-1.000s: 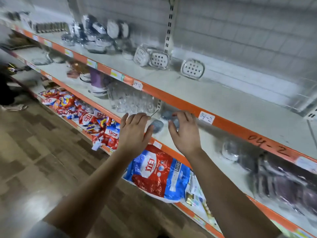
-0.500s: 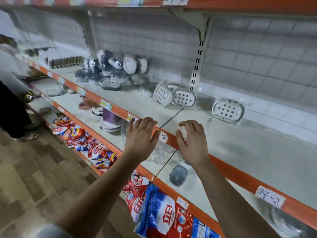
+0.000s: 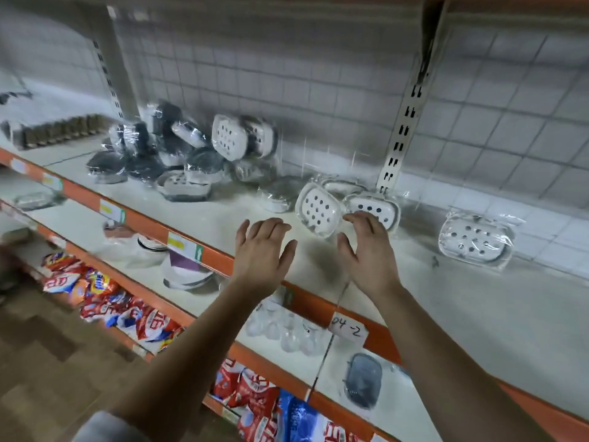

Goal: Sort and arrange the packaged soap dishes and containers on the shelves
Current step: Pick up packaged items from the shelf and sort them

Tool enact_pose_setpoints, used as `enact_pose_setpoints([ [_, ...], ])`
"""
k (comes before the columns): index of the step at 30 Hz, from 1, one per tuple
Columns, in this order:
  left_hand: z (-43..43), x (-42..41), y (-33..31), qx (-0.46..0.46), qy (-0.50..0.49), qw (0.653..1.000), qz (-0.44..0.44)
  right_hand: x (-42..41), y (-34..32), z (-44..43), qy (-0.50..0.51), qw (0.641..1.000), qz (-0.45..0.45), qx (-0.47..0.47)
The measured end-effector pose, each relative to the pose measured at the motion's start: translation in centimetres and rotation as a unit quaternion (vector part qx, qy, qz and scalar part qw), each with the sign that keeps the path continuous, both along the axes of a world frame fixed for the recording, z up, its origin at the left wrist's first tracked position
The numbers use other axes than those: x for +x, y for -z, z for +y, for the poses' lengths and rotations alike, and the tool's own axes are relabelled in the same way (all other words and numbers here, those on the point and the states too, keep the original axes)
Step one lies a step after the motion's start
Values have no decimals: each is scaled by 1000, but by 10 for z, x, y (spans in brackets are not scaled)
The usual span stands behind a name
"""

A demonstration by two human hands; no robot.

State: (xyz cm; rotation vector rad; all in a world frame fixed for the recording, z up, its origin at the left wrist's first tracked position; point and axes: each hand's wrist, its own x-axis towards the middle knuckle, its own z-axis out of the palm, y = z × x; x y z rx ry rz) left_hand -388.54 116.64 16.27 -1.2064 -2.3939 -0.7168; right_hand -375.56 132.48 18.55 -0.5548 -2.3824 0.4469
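Two wrapped white soap dishes [image 3: 318,209] lean on edge near the back of the shelf [image 3: 478,314], just beyond both hands; the right hand [image 3: 369,250] is nearer, its fingertips [image 3: 361,218] at the lower edge of the right-hand dish, while the left hand [image 3: 264,247] hovers a little short of the left one. Both hands are spread and hold nothing. A third dish [image 3: 475,239] lies apart to the right with its long axis along the shelf, a jumbled pile [image 3: 178,154] sits well to the left, and nothing blocks the reach forward.
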Motion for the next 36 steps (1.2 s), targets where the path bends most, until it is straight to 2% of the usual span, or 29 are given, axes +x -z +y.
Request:
enact_pose_setpoints([
  [6, 14, -89, -2, -17, 74, 997, 4, -62, 0, 10, 125, 991, -22, -29],
  [12, 24, -146, 2, -34, 145, 989, -4, -94, 15, 1, 197, 979, 42, -27],
  [16, 35, -174, 5, -33, 172, 984, -17, -109, 26, 0, 233, 968, 73, -58],
  [22, 44, -186, 8, -20, 195, 980, -31, -119, 25, -9, 243, 959, 133, -50],
  [26, 41, -185, 9, -10, 212, 977, -32, -115, 20, -18, 241, 960, 141, 26],
  [31, 38, -182, 10, -2, 215, 976, -28, -108, 24, -30, 230, 962, 107, 103],
  [36, 35, -183, 9, 12, 208, 977, -52, -111, 31, -45, 199, 978, 50, 24],
])
